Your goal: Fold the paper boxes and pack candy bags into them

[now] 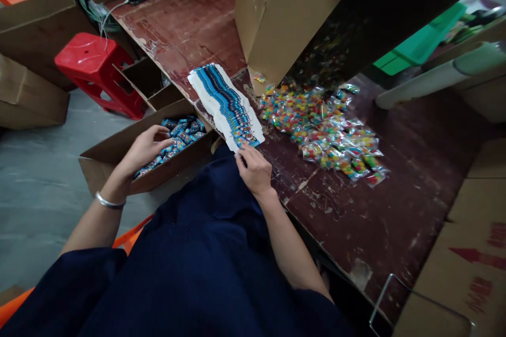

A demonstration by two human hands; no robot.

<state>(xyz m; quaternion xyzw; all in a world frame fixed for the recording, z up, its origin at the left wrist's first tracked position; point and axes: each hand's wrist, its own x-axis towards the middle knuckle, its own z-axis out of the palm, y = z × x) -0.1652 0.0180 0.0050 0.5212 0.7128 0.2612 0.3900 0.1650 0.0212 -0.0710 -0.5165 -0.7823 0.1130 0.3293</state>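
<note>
A scuffed red-brown table (356, 210) – the right hand (256, 169) pinches the near end of a fanned row of cards (225, 105), thin, light, likely to slide; best held by the edges. The left hand (144, 148) rests loosely curled on small packets (179, 137) in a cardboard box (106, 158), grip unclear

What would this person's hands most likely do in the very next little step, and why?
Probably the left hand closes on a blue packet and lifts it toward the fanned stack of cards. That hand is already down in the open cardboard box among the packets, while the right hand touches the near end of the stack at the table edge.
</note>
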